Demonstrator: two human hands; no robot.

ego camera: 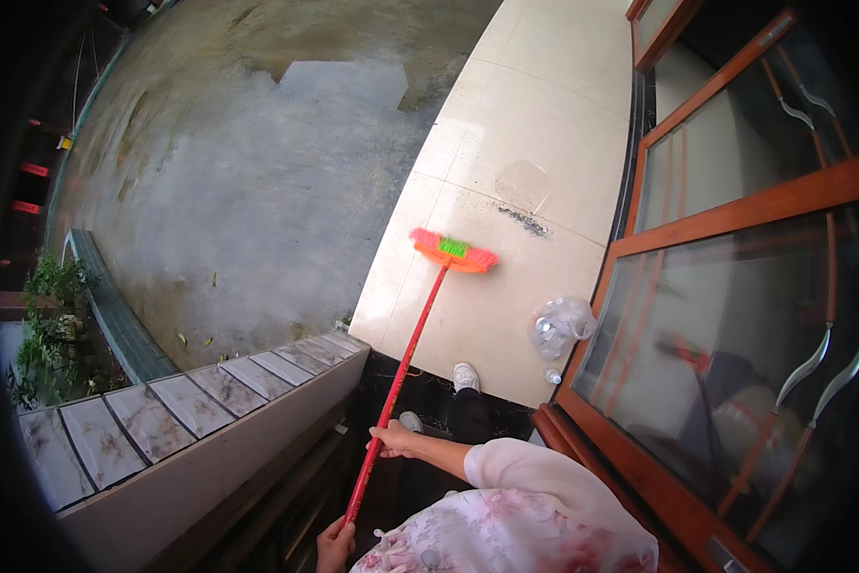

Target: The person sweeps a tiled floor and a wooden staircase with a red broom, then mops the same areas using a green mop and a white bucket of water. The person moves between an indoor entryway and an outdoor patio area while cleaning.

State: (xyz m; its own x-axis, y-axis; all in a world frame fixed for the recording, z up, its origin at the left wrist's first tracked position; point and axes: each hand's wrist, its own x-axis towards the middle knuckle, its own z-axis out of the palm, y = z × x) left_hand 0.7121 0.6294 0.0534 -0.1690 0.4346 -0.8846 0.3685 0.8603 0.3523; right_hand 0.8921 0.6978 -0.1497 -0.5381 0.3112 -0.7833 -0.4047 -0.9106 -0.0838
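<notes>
A broom with a red handle [406,365] reaches away from me over a pale tiled floor [472,322]. My right hand [395,439] grips the handle partway down, while my left hand [336,546] is closed around its near end. The orange broom head [455,260] carries pink and green bristles, slightly blurred; whether they touch the tiles I cannot tell. Beyond the head and to its right lies a streak of dark debris [526,220]. Next to that debris is a thin, clear, angular outline [523,185], perhaps plastic or a wet mark.
Wood-framed glass doors [730,301] line the right side. By them sit a clear plastic bag [562,327] and a small clear container [552,375]. A marble-topped low wall [186,408] runs at left, and past the floor's left edge spreads wet concrete [272,200].
</notes>
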